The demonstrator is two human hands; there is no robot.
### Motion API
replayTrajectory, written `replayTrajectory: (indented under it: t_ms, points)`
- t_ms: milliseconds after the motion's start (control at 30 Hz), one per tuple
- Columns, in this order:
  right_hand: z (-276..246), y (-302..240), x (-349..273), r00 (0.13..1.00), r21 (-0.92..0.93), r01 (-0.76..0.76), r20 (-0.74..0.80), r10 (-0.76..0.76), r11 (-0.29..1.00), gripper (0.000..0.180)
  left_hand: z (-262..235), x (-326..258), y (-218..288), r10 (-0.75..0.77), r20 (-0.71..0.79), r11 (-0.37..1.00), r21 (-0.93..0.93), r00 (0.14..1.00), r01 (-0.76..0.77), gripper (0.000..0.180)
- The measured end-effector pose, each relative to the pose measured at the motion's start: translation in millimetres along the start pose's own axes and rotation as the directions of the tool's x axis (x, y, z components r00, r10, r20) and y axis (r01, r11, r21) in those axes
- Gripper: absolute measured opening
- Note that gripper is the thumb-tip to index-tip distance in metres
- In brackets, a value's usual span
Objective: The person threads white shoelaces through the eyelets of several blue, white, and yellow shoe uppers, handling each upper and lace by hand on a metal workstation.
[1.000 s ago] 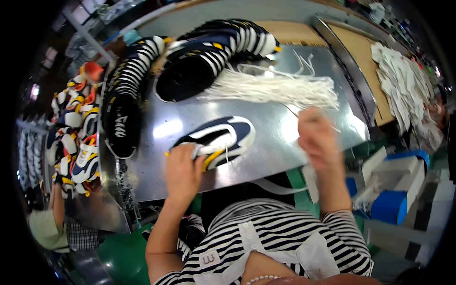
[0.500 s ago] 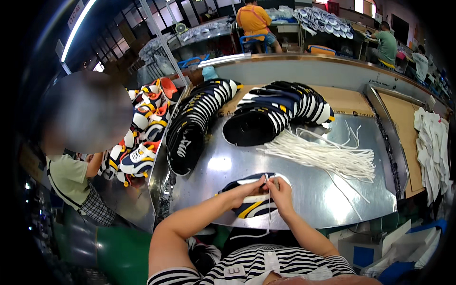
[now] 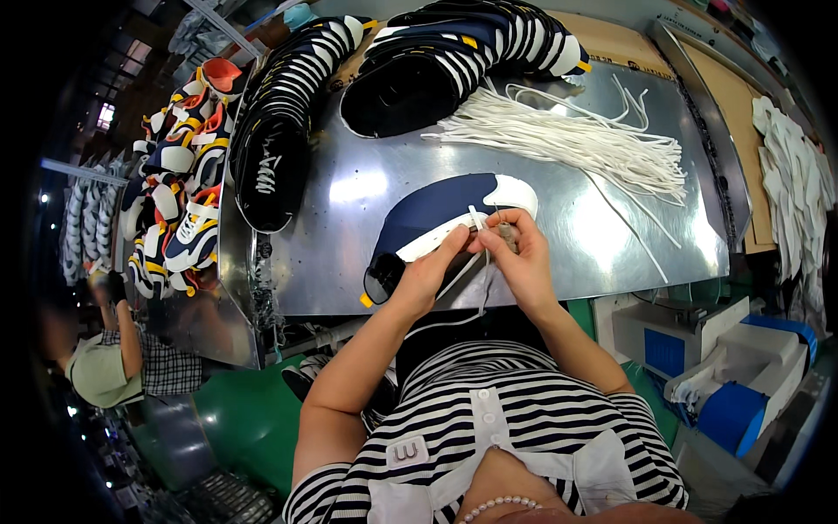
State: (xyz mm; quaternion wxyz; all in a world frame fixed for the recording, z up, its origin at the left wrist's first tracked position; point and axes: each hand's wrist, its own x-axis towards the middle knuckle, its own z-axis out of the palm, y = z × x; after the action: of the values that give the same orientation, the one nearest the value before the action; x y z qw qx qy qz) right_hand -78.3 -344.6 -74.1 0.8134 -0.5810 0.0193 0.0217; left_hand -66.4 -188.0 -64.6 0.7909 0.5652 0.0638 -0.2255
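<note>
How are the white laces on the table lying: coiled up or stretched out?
Stretched out: the white laces lie lengthwise in a loose bundle on the metal table, a few strands straying.

Bare bench [image 3: 332, 253] gives passage left of the shoe [image 3: 441, 205] and, on its right, up to two stray laces [image 3: 628, 226] slanting toward the front edge. Beyond it, the lace bundle [image 3: 567, 144] and right stack [image 3: 471, 52] block the way; the left stack [image 3: 284, 109] and a rail [image 3: 717, 144] bound the sides.

Navy-white shoe upper [image 3: 436, 205], toe rightward
</note>
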Motion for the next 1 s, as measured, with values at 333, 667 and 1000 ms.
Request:
replayTrajectory:
  t_ms: [333,667,1000]
  points:
    - [2,-18,-20,0.994,-0.305,-0.045,0.078,0.072,0.951,0.020,8,-18,19,0.084,-0.106,0.983,0.172,0.991,-0.064,0.017]
    - [-11,-40,-35,0.994,-0.423,0.002,0.103,0.046,0.906,0.018,8,-19,12,0.153,-0.097,0.936,0.334,0.983,-0.113,0.019]
    - [-15,-36,-29,0.985,-0.333,-0.090,0.109,0.133,0.939,0.013,10,-19,4,0.352,-0.041,0.843,0.449,0.935,-0.297,0.015]
